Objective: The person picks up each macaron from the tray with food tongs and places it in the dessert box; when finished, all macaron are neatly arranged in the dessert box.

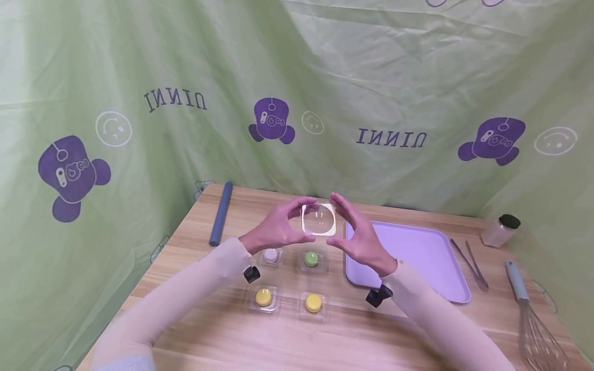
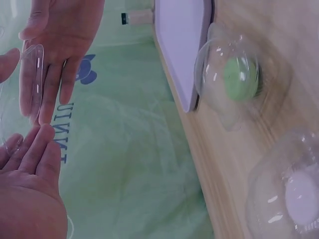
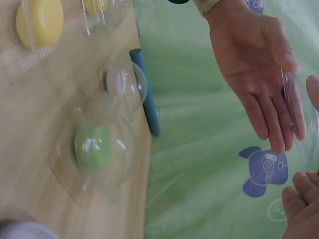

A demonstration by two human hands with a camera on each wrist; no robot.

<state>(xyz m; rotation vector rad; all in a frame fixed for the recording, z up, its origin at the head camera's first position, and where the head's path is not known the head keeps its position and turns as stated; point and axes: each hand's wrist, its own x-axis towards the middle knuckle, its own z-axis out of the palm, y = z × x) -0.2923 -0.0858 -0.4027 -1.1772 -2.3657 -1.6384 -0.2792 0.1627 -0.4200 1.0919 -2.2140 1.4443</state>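
A clear plastic macaron box (image 1: 318, 219), square-edged with a round middle, is held up above the back of the table. My left hand (image 1: 280, 225) holds its left side between thumb and fingers. Close by its right side is my right hand (image 1: 363, 239), fingers stretched and thumb apart; a narrow gap shows in the right wrist view. Below lie a green macaron (image 1: 311, 259), a pale lilac macaron (image 1: 270, 255) and two yellow ones, the left macaron (image 1: 263, 297) and the right macaron (image 1: 313, 303), each in clear plastic packaging.
Right of the hands lies a lilac tray (image 1: 417, 252), with metal tongs (image 1: 471, 263), a whisk (image 1: 524, 299) and a dark-lidded jar (image 1: 501, 231) beyond it. A blue rolling pin (image 1: 221, 214) lies at the back left. Green printed cloth (image 1: 209, 51) hangs behind the table.
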